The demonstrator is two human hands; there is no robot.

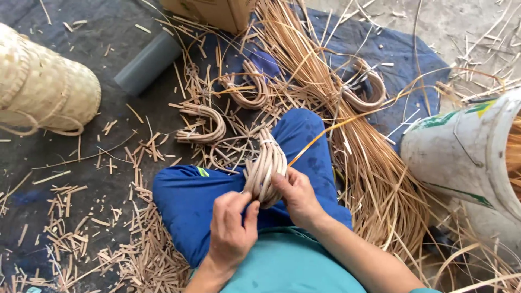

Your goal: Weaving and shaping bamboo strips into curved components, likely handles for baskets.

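Both hands close on a bent bundle of rattan canes (264,168) at the centre of the frame, above the person's blue-trousered knee. Right hand (297,196) wraps the bundle's lower right side, thumb pressed on the canes; left hand (232,228) pinches its lower end from the left. A thin yellow binding strip (320,138) runs from the bundle up to the right, so the wrapping looks partly done: pale lashing shows near the top of the bend, while the lower canes look unbound.

Largest nearby, a white plastic bucket (461,157) lies tipped on its side at the right edge. A woven bamboo basket (46,87) lies at the upper left. A long sheaf of split rattan strips (347,125) fans from top centre down to the lower right, over a blue cloth (401,54). A cardboard box (217,11) sits at the top edge, with a grey pipe (147,62) just left of it. Three finished U-shaped cane bundles (203,122) lie on the ground above the knee, suggesting several are complete. Offcuts (125,249) litter the lower left; nothing blocks the hands.
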